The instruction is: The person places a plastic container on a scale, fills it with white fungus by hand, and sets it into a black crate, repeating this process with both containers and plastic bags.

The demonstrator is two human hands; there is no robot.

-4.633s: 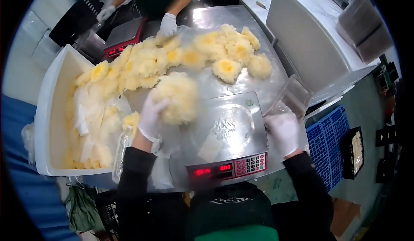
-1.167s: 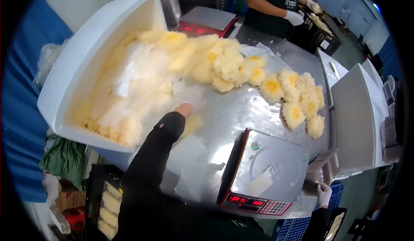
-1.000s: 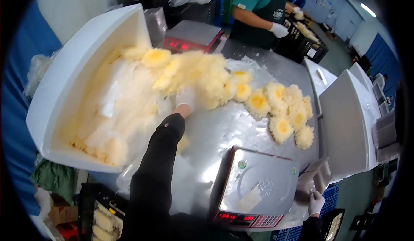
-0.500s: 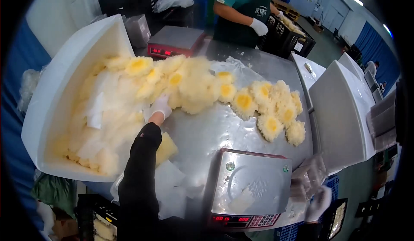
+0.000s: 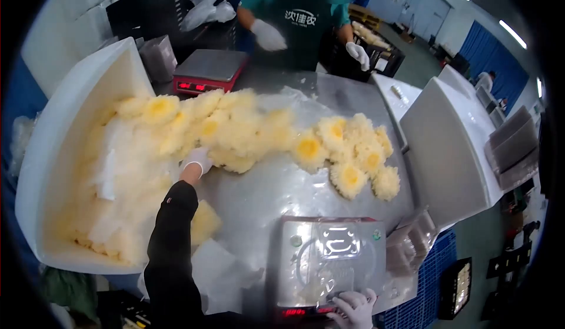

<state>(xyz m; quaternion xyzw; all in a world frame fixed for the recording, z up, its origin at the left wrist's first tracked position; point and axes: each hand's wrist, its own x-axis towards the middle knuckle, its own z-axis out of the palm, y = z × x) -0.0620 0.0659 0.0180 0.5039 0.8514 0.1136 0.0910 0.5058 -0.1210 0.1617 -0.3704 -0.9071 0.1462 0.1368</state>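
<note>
Clear tray (image 5: pixel 335 243) perhaps, beside right hand (image 5: pixel 353 306)

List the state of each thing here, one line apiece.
left hand, gloved, at the yellow clumps
right hand, gloved, at the near scale's front
near scale, lit, clear tray on top
far scale, lit, platform bare
foam box, tipped sideways, yellow clumps spilling out

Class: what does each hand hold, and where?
Left hand touches the yellow frilly pile; grip cannot be told. Right hand rests on the scale, nothing clearly held.
</note>
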